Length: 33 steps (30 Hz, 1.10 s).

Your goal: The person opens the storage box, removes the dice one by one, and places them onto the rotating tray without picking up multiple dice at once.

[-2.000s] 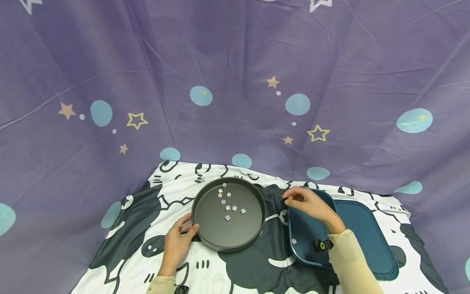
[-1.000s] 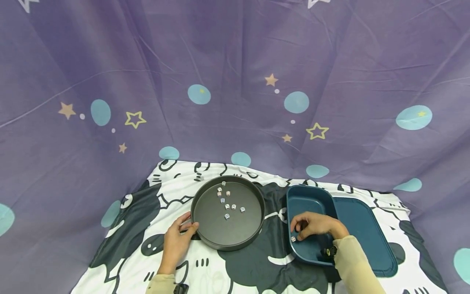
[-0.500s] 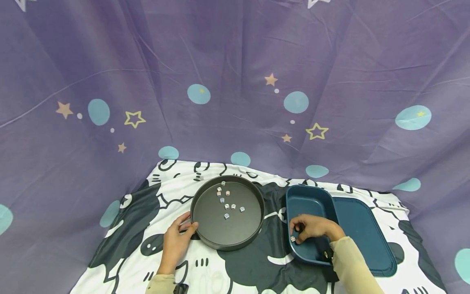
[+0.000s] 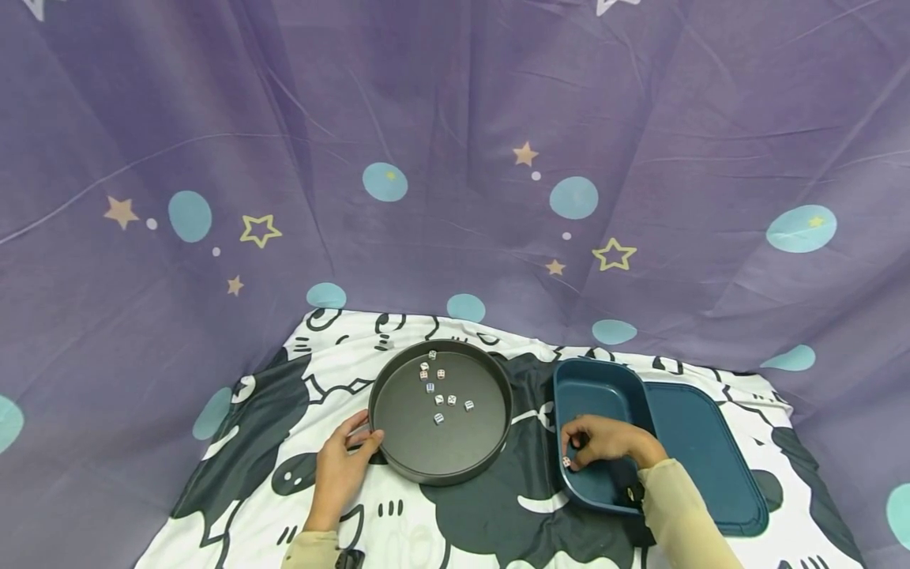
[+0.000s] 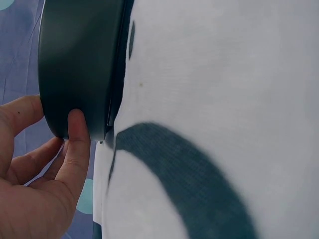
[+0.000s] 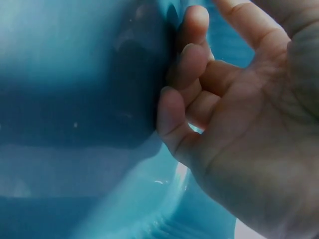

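Observation:
My right hand is inside the blue rectangular container, near its left wall. Its thumb and index finger pinch a small white die. In the right wrist view the other fingers of the right hand curl against the blue wall, and the die is hidden there. My left hand touches the outside of a round dark pan at its lower left. Seen from the left wrist, fingers lie against the pan's side wall. Several white dice are scattered on the pan's floor.
A flat blue lid lies at the right, partly behind the container. Under everything is a black-and-white patterned cloth. A purple curtain with stars and dots rises behind.
My right hand has come down from above the container's far left edge into it, and its fingertips have closed on the die. The left hand and pan have stayed put.

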Each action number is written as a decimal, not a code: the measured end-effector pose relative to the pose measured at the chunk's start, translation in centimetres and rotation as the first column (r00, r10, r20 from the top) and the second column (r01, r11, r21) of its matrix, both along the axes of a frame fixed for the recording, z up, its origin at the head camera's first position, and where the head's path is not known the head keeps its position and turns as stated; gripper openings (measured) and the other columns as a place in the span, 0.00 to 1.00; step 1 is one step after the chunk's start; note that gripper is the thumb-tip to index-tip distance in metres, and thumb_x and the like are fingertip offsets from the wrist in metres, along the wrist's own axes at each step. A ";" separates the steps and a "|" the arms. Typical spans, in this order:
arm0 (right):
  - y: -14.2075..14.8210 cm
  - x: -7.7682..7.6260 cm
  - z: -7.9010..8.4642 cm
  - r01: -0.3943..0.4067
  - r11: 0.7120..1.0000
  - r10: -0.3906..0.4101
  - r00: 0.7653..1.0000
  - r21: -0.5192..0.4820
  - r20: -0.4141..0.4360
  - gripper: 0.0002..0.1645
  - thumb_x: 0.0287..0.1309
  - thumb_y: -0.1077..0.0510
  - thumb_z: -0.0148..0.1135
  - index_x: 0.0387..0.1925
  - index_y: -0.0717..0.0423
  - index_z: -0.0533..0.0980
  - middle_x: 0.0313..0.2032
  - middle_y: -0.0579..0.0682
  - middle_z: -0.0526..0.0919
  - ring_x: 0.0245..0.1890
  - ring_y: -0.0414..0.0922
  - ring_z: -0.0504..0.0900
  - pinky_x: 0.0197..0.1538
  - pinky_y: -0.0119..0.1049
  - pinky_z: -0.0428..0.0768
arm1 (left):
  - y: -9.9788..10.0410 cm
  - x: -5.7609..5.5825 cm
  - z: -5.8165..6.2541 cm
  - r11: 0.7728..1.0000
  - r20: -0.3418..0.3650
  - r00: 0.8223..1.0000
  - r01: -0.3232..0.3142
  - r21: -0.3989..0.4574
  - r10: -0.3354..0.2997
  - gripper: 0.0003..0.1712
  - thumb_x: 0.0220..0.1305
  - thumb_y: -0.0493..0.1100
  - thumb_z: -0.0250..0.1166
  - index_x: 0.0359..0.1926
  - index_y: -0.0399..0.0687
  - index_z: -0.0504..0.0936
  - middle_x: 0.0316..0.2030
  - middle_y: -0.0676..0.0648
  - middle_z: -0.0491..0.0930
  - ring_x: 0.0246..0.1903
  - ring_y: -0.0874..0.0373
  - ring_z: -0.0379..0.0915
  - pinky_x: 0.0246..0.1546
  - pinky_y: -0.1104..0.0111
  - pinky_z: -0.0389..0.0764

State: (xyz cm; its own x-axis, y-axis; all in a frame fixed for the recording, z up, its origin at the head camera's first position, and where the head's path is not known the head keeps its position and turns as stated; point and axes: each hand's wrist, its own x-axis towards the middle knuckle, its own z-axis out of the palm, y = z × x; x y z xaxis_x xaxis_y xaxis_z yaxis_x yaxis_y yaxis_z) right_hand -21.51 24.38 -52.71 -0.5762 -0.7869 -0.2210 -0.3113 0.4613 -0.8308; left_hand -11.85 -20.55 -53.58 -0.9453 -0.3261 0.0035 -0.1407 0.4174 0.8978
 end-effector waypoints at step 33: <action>0.2 -0.2 0.3 -0.016 1.000 0.016 1.000 -0.020 0.013 0.07 0.55 0.65 0.71 0.37 0.57 0.82 0.25 0.44 0.73 0.24 0.34 0.68 0.29 0.27 0.68 | -0.1 0.1 -0.1 1.000 -0.014 1.000 0.011 -0.009 -0.011 0.28 0.65 0.46 0.71 0.65 0.48 0.77 0.50 0.42 0.85 0.48 0.50 0.82 0.54 0.51 0.76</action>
State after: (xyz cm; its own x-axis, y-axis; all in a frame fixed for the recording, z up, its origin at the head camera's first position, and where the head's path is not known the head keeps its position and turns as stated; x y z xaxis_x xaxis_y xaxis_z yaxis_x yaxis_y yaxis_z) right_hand -21.69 24.59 -52.40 -0.5608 -0.8001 -0.2128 -0.3078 0.4401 -0.8436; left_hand -11.72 -20.61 -53.73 -0.9487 -0.3157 0.0195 -0.1238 0.4272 0.8956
